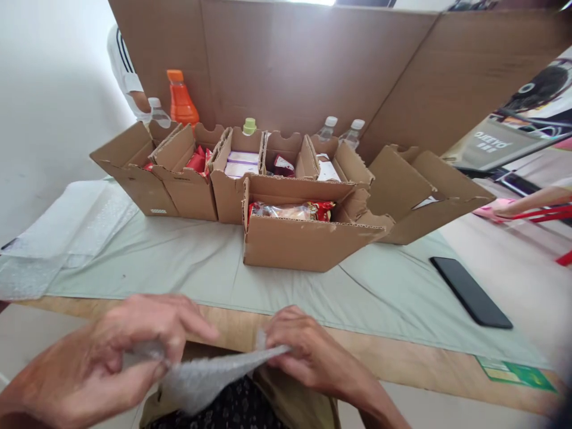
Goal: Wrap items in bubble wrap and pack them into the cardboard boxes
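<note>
Down at the near edge, both hands are on the bubble wrap sheet (pixel 210 378). The left hand (pixel 129 351) is pinched shut on its left end, fingers curled over the top. The right hand (pixel 304 348) is clamped on the right corner, thumb and fingertips pressed together on the film. The sheet hangs stretched between the two hands, sagging over the person's lap, just short of the wooden edge of the table (pixel 402 357). Beyond it, a pale green cloth (pixel 179 262) covers the table. An open cardboard box (pixel 295 241) stands on the cloth well ahead of the hands, with snack packets (pixel 290 210) inside. Behind that, a row of smaller boxes (pixel 187 185) stands side by side, flaps up. An orange bottle (pixel 181 101) stands at the back left, in front of a tall cardboard wall (pixel 313 65). More bubble wrap (pixel 58 238) lies piled far left, and a black phone (pixel 470 292) lies flat on the cloth to the right. At top left, another person's striped sleeve (pixel 120 59) shows, their hand on a clear bottle (pixel 158 113).
</note>
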Demonstrator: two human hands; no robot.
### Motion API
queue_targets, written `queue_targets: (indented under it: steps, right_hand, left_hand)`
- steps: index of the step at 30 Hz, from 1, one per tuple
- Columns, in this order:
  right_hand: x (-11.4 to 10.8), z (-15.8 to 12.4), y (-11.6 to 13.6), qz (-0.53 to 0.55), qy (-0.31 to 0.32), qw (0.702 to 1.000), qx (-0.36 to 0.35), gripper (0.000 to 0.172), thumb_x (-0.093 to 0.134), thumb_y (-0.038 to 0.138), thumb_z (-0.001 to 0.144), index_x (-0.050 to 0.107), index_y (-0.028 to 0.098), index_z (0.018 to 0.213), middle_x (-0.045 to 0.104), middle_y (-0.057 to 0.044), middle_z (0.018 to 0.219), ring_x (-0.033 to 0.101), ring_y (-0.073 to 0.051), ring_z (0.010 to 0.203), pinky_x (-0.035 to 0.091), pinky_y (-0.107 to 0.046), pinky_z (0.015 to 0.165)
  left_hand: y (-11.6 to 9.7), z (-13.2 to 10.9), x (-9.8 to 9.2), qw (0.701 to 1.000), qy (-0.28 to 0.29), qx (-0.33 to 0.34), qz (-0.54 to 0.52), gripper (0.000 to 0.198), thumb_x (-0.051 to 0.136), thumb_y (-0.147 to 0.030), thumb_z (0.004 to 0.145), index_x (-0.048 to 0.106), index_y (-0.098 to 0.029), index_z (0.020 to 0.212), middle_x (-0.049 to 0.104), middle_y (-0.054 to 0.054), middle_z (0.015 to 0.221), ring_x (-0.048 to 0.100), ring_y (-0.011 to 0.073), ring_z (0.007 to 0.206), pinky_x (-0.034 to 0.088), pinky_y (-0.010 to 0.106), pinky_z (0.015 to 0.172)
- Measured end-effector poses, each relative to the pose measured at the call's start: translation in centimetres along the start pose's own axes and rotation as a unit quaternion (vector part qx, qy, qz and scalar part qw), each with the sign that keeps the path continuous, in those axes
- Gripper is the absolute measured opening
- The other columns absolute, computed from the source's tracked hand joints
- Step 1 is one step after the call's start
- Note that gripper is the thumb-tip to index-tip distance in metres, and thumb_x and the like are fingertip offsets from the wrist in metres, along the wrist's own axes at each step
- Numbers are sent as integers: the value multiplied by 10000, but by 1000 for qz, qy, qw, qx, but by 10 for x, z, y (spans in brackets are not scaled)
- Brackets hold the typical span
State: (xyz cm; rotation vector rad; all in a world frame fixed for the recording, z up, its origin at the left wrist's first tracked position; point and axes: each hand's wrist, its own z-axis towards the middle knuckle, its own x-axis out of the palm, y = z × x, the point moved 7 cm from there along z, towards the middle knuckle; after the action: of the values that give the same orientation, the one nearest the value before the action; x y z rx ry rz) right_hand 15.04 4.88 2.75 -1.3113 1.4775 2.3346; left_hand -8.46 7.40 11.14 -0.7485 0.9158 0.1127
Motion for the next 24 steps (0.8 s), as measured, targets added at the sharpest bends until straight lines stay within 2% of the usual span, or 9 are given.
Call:
queue_targets:
  steps: [2,4,6,7,9,11,13,17,24]
  right_hand:
    - [-36,-23,12,-66,-118,991,-17,236,577,41,925,706,226,993,769,2,949,715,-162,960,547,-325,903]
    - [-70,-48,27,-172,-262,949,-28,353,561,-13,901,714,221,1118,771,-45,1077,691,-216,1147,544,-373,974]
    - [-86,-72,32,-268,-376,887,-5,408,602,-51,868,719,222,1147,759,-73,1159,654,-274,1253,517,-440,1041]
    - [-86,-81,30,-304,-403,863,9,414,615,-63,854,719,223,1135,758,-79,1170,649,-294,1263,509,-465,1048]
    - [-69,-93,12,-351,-384,853,42,413,585,-72,840,703,219,1109,763,-82,1175,656,-317,1254,506,-490,1022]
    - [-44,-101,-17,-372,-309,871,88,421,529,-55,841,680,212,1129,765,-82,1199,661,-324,1246,506,-490,987]
    - [-24,-112,-43,-368,-263,881,136,426,509,-19,863,670,213,1182,757,-83,1244,662,-318,1248,504,-489,978]
    - [-13,-130,-63,-339,-269,886,165,399,522,51,920,698,246,1219,738,-78,1293,653,-301,1267,503,-492,1003]
    - [-12,-134,-62,-305,-293,894,146,320,528,48,948,713,234,1131,742,-76,1283,657,-282,1256,526,-467,979]
  left_hand:
    - [-4,17,-6,999,-35,29,13,275,524,-20,877,632,-262,951,805,26,1147,761,176,1078,640,287,908]
    - [-6,33,-4,992,-104,54,43,279,567,16,886,629,-236,987,775,58,1226,720,211,1197,608,359,1005]
    - [-5,40,15,980,-156,90,83,282,624,41,863,635,-218,976,754,79,1263,657,269,1305,562,453,1074]
    - [-2,40,31,976,-160,107,100,287,639,48,853,642,-210,978,750,88,1268,635,290,1331,546,484,1085]
    - [8,35,69,978,-117,121,120,277,626,45,856,654,-196,991,754,106,1254,641,303,1311,534,508,1088]
    - [22,25,103,987,-47,94,121,267,590,27,863,663,-185,1008,754,121,1247,668,302,1262,509,536,1116]
    - [32,15,123,993,-1,52,107,262,586,-11,852,674,-174,1037,741,143,1268,664,316,1264,467,573,1157]
    - [30,6,132,996,22,34,84,255,631,-100,850,681,-177,1089,734,146,1283,647,329,1280,431,590,1178]
    - [36,8,143,995,20,21,100,327,628,-106,898,654,-190,1213,752,113,1218,684,288,1197,453,550,1153]
